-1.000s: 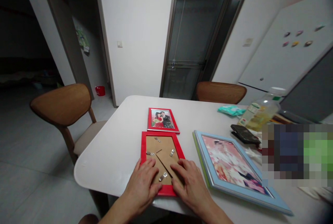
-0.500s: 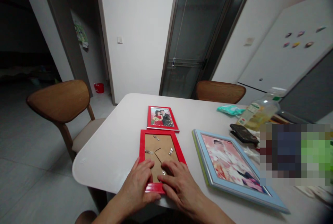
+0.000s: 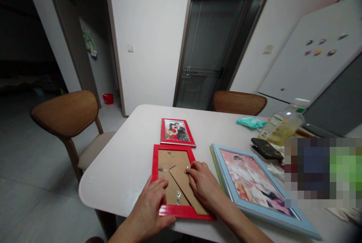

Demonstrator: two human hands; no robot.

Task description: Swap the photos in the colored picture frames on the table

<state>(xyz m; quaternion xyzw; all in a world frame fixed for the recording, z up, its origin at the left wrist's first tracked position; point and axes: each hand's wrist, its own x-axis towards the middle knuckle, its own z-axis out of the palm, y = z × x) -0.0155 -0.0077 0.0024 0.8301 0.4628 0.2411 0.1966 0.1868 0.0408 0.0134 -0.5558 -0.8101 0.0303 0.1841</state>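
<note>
At seven o'clock, my left hand clasps the near red frame; my right hand touches its three-o'clock clip, grip unclear.

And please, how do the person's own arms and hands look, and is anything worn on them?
The left hand and right hand are without gloves. The forearms show no sleeves; no ring, watch or bracelet is visible.

A white table held several things
A red frame lay face-down at the near edge; a second red frame, picture up, just beyond; a blue frame to the right; a bottle and packet farther back.
</note>
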